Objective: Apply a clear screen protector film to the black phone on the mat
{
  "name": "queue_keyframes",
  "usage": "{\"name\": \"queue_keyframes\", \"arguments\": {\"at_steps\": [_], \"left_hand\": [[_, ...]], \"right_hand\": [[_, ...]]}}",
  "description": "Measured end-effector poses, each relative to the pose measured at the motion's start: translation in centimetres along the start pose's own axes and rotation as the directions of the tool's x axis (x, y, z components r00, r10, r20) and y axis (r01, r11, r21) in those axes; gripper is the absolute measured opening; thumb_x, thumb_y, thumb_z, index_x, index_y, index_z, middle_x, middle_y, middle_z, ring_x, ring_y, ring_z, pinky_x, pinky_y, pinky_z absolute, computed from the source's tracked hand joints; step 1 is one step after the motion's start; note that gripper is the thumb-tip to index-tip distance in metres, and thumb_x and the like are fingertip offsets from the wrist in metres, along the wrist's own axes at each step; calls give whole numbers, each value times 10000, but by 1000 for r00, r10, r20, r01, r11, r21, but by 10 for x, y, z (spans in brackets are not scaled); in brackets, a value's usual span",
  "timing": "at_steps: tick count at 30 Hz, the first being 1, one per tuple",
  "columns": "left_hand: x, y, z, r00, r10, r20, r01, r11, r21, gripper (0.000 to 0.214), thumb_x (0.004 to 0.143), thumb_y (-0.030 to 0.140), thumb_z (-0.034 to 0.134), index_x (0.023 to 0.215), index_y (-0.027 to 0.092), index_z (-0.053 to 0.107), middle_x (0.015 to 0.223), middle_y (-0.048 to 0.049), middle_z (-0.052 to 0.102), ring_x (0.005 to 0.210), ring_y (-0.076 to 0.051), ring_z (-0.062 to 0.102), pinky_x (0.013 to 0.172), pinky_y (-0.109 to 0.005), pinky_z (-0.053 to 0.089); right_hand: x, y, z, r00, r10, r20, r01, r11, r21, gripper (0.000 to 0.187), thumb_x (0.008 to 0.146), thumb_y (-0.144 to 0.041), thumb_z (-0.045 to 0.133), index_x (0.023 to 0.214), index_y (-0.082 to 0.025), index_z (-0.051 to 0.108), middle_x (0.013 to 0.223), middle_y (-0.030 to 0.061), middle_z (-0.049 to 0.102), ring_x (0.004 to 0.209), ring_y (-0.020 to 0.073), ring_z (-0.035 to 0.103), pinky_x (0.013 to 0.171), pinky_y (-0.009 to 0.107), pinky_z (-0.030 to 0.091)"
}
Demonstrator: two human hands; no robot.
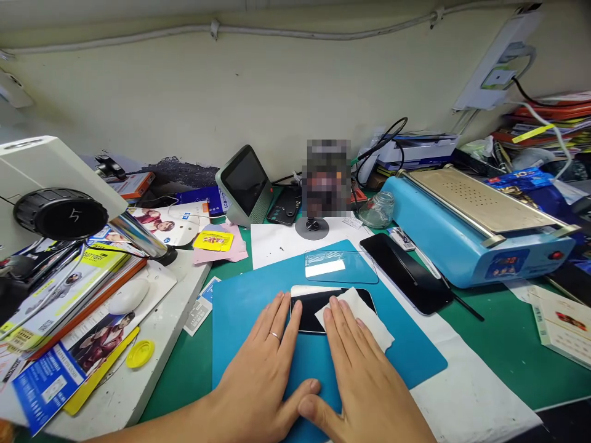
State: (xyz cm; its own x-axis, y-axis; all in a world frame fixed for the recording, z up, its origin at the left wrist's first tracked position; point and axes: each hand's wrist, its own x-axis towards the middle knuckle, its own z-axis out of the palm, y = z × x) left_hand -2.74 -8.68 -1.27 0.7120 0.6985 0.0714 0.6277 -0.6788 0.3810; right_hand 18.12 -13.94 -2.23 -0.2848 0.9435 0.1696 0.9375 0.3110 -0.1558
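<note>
A smartphone (310,315) with a dark screen lies face up on a blue mat (244,320). My left hand (263,363) rests flat, its fingers stretched out and their tips at the phone's left end. A ring is on one of its fingers. My right hand (360,369) holds a white wipe (376,323) under its straight fingers against the right part of the screen, covering some of it. Just beyond the phone lies a clear glass screen protector (360,267) with a white strip.
A second dark phone (401,271) lies right of the mat, near a blue heating machine (462,227). Behind are a glass jar (378,209) and a small display device (247,184). Stacked packages (69,295) and a yellow cap (140,354) occupy the white ledge at left.
</note>
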Motion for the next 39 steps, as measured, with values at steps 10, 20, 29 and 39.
{"name": "queue_keyframes", "arguments": {"at_steps": [10, 20, 29, 39], "left_hand": [[2, 0, 3, 1000, 20, -7, -20, 1000, -4, 1035, 984, 391, 559, 1573, 166, -261, 1678, -194, 27, 1537, -394, 69, 1198, -607, 296], [6, 6, -4, 1000, -31, 6, 31, 999, -41, 1163, 868, 276, 648, 1564, 199, -281, 1690, -139, 18, 1545, -360, 51, 1224, -588, 276], [4, 2, -3, 999, -37, 5, 37, 999, -26, 1128, 948, 417, 627, 1558, 203, -297, 1676, -189, 72, 1529, -402, 125, 1170, -607, 360], [3, 6, -7, 998, -54, 12, 54, 997, -57, 1099, 947, 397, 633, 1580, 174, -237, 1679, -194, 66, 1540, -381, 83, 1198, -593, 324]], "right_hand": [[28, -4, -16, 967, 4, 255, -57, 978, 202, 1063, 853, -776, 475, 1612, -135, 97, 1674, 127, 66, 1533, 351, 152, 1208, 532, 294], [55, -14, -22, 959, -32, 283, -47, 962, 269, 929, 932, -668, 438, 1610, -157, 60, 1677, 84, 27, 1547, 290, 99, 1249, 477, 197], [-2, 7, -6, 988, -152, 10, 150, 982, 111, 943, 924, -634, 512, 1618, -139, 111, 1638, 131, 247, 1459, 359, 373, 1163, 483, 394], [28, 17, -6, 985, 148, 86, -153, 987, 54, 973, 938, -705, 393, 1597, -34, 145, 1657, 208, 102, 1522, 384, 159, 1190, 588, 300]]}}
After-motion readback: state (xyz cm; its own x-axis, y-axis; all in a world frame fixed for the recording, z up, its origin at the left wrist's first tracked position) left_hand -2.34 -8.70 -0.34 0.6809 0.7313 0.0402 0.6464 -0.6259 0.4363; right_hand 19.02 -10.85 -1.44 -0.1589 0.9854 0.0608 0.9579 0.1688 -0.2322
